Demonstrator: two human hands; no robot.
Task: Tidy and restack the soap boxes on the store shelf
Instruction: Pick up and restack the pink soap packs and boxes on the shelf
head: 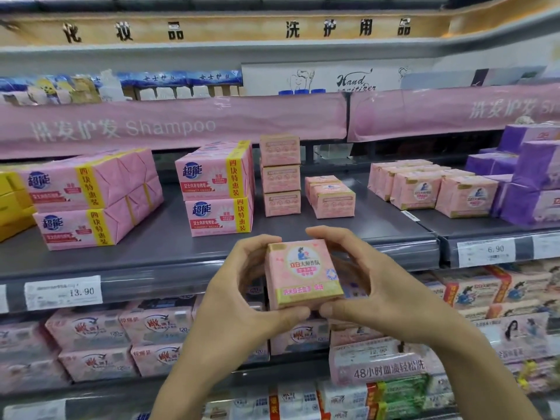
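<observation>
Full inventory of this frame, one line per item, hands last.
small pink cardboard soap box: one, pink with green trim, held in front of the shelf edge
stacked small pink boxes: three, pink, centre of the grey metal shelf
low small pink boxes: at least two, pink, right of that stack
paper-wrapped four-bar packs: at least four, pink with yellow bands, two stacks at left
wrapped pink bars: several, pink, right section
purple packs: several, purple, far right
yellow packs: count unclear, yellow, far left
price tags: two readable, white, shelf rail
Shampoo banner: one, pink, above the shelf
left hand: grips the held box's left side
right hand: grips its right side
</observation>
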